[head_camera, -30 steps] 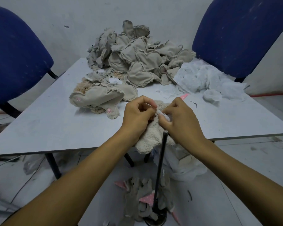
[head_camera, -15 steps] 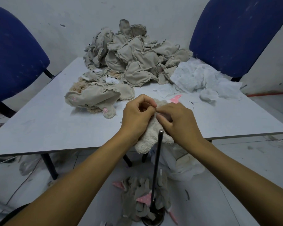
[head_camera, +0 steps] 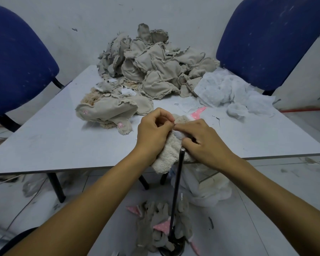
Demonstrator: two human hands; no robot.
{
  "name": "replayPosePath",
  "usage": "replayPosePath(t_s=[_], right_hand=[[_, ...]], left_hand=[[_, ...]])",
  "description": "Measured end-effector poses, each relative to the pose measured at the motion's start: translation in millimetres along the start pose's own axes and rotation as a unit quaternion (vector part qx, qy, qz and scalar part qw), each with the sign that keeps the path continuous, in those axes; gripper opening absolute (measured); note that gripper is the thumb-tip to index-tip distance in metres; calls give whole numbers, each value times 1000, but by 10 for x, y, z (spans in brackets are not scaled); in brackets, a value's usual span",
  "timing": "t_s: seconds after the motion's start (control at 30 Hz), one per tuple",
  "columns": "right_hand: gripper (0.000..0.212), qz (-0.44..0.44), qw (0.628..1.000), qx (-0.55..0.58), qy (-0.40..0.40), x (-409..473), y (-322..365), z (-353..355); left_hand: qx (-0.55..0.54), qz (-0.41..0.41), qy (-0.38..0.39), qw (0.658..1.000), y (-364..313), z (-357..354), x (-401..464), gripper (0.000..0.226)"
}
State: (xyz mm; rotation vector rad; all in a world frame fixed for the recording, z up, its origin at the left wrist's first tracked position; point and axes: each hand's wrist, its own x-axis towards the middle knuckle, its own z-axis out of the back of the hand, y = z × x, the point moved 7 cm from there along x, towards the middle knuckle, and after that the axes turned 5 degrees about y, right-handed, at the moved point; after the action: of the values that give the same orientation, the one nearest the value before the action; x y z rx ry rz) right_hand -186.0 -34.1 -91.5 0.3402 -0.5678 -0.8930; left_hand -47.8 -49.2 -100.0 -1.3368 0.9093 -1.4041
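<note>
Pinching plush (head_camera: 167,156), left hand (head_camera: 153,134), right hand (head_camera: 206,144)

Small soft-toy workshop — makeshift premises.
Heap of beige fabric toy skins (head_camera: 155,69) and loose white fibre filling (head_camera: 227,89) on a plain grey table (head_camera: 44,145) — pink and grey fabric scraps (head_camera: 155,224) litter the floor (head_camera: 251,230).

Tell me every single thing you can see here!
fluffy piece: one, cream, table's near edge
stuffing tuft: one, white, between the hands
rod: one, dark, upright from the floor
fabric shells: a heap, beige, table's far side
stuffing heap: one, white, table's far right
floor scraps: several, grey and pink, by the rod's base
chairs: two, blue, beside the table
table: one, grey-white
left hand: grips the fluffy piece
right hand: pinches the tuft
</note>
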Motion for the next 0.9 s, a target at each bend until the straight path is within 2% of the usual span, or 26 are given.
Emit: replayPosePath(t_s=[0.07,0.2,0.27,0.33,0.43,0.5,0.63,0.67,0.77,0.9], right_hand=[[32,-4,999,3,-33,-11,-25,18],[31,-37,989,52,-131,-55,-116,126],[25,-54,986,46,-151,-67,-146,154],[15,-57,990,27,-128,-36,-155,122],[19,-36,998,19,-55,-13,-115,1],[25,-20,999,0,-45,-23,-87,10],[33,-46,991,124,-23,-44,-136,39],[32,-47,992,120,-17,-32,-134,22],[29,-30,998,5,-57,-40,-82,35],[23,-5,993,19,-119,-67,-58,130]], left_hand=[[-5,0,-3,1000,-2,3,-1,32],[-2,-9,10,1000,-25,-24,-5,33],[-1,-12,18,1000,-27,-36,-6,32],[-5,-11,16,1000,-24,-27,-5,32],[-10,-9,8,1000,-10,-7,-5,33],[-21,-3,7,1000,-7,-5,-6,31],[-23,-2,2,1000,-14,-2,-1,31],[-22,-3,1,1000,-14,0,-4,31],[-28,-5,4,1000,-15,0,-21,30],[-30,-3,7,1000,-22,-5,-22,30]])
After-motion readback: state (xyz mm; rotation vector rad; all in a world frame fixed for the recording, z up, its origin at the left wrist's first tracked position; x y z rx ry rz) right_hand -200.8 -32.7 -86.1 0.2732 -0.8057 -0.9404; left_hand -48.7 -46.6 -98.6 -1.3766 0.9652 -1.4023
